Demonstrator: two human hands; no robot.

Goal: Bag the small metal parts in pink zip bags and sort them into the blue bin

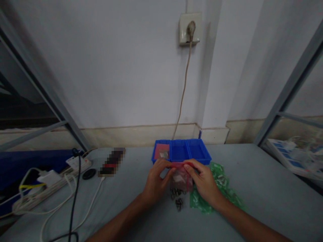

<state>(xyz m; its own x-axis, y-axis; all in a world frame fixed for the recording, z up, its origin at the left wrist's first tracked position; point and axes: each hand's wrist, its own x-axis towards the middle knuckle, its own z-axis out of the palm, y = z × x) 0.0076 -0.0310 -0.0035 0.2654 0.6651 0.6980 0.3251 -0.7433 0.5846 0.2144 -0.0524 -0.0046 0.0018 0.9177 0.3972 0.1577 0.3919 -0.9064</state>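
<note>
Both of my hands pinch the top edge of a small clear plastic bag with a pinkish-red tint (179, 179). My left hand (156, 178) grips its left corner, and my right hand (203, 179) has thumb and fingers closed on the right side. What the bag holds is too blurred to make out. Several small metal pieces (179, 203) lie on the table just below it. Green plastic bags (222, 178) with small pale items inside spread beside and under my right hand. Behind my hands stands a blue three-compartment tray (207, 158); a pink packet (161, 148) sits in its left compartment.
On the left of the grey table (121, 208) are a power strip (47, 188) with cables, a round black lid-like disc (89, 173) and a pixelated object (112, 162). A wall socket (190, 29) has a cord hanging down. A white container (290, 158) stands at far right.
</note>
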